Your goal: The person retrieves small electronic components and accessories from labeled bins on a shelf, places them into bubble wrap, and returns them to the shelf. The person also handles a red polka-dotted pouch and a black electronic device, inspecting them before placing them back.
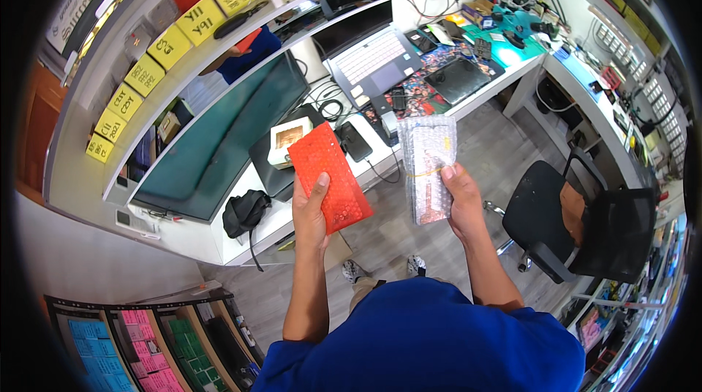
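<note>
Fingers of our left hand (310,218) clamp the red bubble mailer (335,180), our right hand (465,200) the bubble-wrapped bundle (431,145); both seem light, soft-skinned, slippery, best gripped at the edges.

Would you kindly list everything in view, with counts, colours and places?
Pouch: 1, red, in left hand
Bubble-wrapped bundle: 1, clear, in right hand
Screen: 1, dark, left on desk
Laptop: 1, grey, on desk
Box: 1, white, beyond pouch
Bag: 1, black, desk's left
Chair: 1, black, right
Labels: several, yellow, upper left
Cards: several, blue, pink, green, lower left
Small items: many, mixed, across desk
Shoes: 2, grey, on floor
Shirt: 1, blue, bottom
Hands: 2, bare, centre
</note>
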Motion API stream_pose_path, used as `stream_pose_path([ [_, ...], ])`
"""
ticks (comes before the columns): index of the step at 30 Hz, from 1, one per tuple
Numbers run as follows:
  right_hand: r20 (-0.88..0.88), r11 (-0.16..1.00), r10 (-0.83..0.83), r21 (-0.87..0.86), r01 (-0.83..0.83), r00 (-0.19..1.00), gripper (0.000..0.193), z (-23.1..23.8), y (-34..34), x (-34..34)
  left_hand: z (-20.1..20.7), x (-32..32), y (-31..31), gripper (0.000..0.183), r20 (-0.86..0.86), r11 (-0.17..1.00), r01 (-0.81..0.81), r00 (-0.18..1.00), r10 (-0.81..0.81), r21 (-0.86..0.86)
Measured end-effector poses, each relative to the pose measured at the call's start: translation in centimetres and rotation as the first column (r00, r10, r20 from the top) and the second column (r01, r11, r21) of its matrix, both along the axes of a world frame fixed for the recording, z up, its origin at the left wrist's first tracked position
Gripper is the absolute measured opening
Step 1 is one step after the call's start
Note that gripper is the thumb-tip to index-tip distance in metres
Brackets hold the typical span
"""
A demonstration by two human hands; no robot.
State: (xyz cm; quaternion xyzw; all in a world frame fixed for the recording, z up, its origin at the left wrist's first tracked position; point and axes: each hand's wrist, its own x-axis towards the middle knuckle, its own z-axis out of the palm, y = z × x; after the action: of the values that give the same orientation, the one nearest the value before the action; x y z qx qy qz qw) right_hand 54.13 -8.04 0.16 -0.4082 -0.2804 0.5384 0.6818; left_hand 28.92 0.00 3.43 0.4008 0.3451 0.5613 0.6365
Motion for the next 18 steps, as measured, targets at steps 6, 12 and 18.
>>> stream_pose_path([
  [6, 0.008, 0.997, -0.068, 0.035, 0.068, 0.998, 0.046, 1.1, -1.6, 1.9, 1.2, 4.1, -0.5, 0.098, -0.166, 0.970, 0.015, 0.986, 0.026, 0.242],
  [12, -0.026, 0.998, -0.057, 0.035, 0.058, 0.998, 0.045, 1.2, -1.8, 2.8, 2.7, 6.0, -1.3, 0.096, -0.202, 0.941, 0.040, 0.979, 0.030, 0.336],
  [18, -0.027, 0.997, 0.044, 0.071, -0.042, 0.999, 0.044, 2.4, -0.1, 1.3, 3.3, 5.4, -1.7, 0.092, -0.290, 0.920, -0.004, 0.948, 0.127, 0.391],
])
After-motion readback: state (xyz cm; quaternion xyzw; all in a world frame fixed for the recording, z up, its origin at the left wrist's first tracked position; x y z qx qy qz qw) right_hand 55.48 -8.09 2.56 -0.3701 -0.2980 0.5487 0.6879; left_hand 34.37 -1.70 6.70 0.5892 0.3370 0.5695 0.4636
